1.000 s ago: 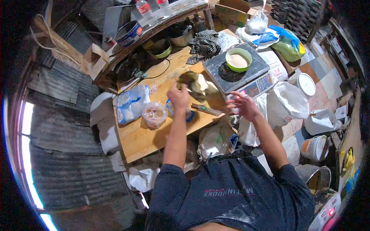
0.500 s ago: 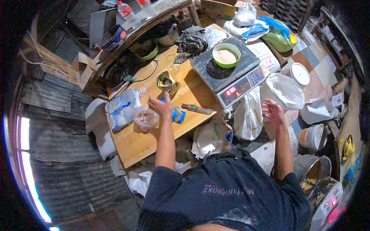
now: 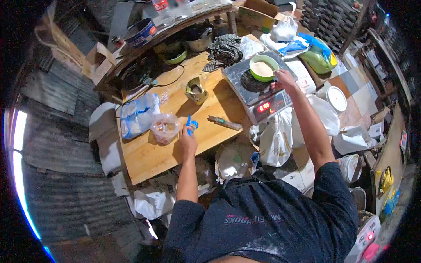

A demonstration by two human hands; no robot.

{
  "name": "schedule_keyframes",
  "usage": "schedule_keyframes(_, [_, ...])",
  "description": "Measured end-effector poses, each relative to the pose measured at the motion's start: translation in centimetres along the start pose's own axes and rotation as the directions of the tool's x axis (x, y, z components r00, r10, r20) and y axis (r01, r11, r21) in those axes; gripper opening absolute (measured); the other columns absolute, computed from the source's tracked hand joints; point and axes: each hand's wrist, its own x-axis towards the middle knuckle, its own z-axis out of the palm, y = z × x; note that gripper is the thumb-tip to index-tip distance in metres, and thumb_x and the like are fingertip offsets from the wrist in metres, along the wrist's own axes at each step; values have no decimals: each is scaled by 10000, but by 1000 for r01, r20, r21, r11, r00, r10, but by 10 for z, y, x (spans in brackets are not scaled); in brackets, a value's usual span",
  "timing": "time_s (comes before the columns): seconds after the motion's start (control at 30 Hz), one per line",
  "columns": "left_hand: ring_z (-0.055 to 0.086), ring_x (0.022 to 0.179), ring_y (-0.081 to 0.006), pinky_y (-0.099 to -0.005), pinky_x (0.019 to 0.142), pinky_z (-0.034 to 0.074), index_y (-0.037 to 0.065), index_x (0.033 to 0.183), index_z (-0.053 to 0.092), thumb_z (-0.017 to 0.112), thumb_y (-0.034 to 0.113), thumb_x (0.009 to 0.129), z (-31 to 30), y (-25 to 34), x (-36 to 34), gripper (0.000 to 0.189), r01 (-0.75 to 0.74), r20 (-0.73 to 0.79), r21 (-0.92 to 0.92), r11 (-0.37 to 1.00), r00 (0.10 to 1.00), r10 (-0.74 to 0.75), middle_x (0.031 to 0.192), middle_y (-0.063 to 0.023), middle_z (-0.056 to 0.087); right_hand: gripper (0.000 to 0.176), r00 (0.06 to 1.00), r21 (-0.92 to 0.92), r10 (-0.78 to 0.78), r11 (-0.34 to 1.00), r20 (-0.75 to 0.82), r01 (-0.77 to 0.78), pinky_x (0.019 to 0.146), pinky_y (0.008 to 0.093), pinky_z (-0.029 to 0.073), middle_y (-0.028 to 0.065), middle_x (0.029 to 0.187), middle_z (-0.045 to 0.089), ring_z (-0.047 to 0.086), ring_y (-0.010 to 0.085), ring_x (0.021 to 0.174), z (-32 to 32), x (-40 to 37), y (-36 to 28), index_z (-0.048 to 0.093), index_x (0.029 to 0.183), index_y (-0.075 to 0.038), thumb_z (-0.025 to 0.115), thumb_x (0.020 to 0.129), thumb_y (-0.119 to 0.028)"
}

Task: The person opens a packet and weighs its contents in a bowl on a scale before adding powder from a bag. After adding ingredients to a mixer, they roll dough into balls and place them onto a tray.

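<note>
The green bowl (image 3: 259, 78) is on top of the scale (image 3: 234, 78), with pale powder (image 3: 262, 69) in it. The right hand (image 3: 286, 79) has come up to the bowl, and its fingers are now at the rim, on the side by the number panel. Its grip looks narrow, with the fingers bent in, but I cannot tell if it has hold of the bowl or only touches it. The red numbers (image 3: 264, 107) are lit, but they are too blurry to read for sure.

The left hand (image 3: 187, 143) is low over the bench (image 3: 149, 158), and its grip now seems closed on a small blue thing (image 3: 191, 125). It is too small to tell what that is. So each hand now has its own thing to deal with: the bowl for one, the blue thing for the other.

Just beside the left hand is a clear plastic bag (image 3: 165, 137) with something brown in it. Next to that lies a blue and white pack (image 3: 138, 115). A gold packet (image 3: 200, 99) stands open farther back, and a thin brown tool (image 3: 224, 123) lies between the left hand and the scale. A striped cloth (image 3: 225, 49) is bunched up behind the scale.
</note>
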Motion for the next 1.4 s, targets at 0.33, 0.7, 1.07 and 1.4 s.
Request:
schedule_keyframes(0.33, [585, 886, -319, -388, 862, 445, 4, 1027, 552, 405, -16, 680, -124, -158, -147, 377, 189, -463, -225, 956, 842, -276, 912, -186, 604, 285, 947, -164, -304, 944, -106, 285, 464, 327, 553, 137, 742, 637, 633, 201, 539, 46, 17, 22, 627, 950, 92, 511, 831, -140])
schedule_keyframes(0.7, [524, 764, -204, -359, 705, 460, -52, 908, 584, 621, 244, 806, -107, -219, -228, 315, 373, -245, -751, 546, 610, -753, 871, -104, 594, 221, 964, -208, 19, 977, 266, 38, 563, 347, 541, 133, 781, 659, 645, 214, 652, 253, -88, 106, 641, 946, 66, 576, 798, -85])
schedule_keyframes(1.07, [560, 640, -228, -373, 626, 482, -89, 789, 616, 676, 253, 804, -136, -198, -166, 348, 419, -2, -587, 693, 855, -518, 716, -150, 616, 664, 997, -207, -63, 976, 52, 73, 926, 428, 453, 279, 1157, 548, 555, 399, 1057, 315, -129, 167, 324, 1370, -29, 597, 792, -208])
schedule_keyframes(1.4, [581, 818, -233, -354, 710, 506, -19, 1020, 591, 541, 253, 836, 5, 6, -131, 332, 458, 573, -789, 409, 789, 221, 969, -118, 593, 392, 965, 131, -146, 984, 218, 119, 595, 292, 518, 50, 892, 641, 610, 145, 746, 109, -310, 185, 622, 1096, -72, 544, 884, -392])
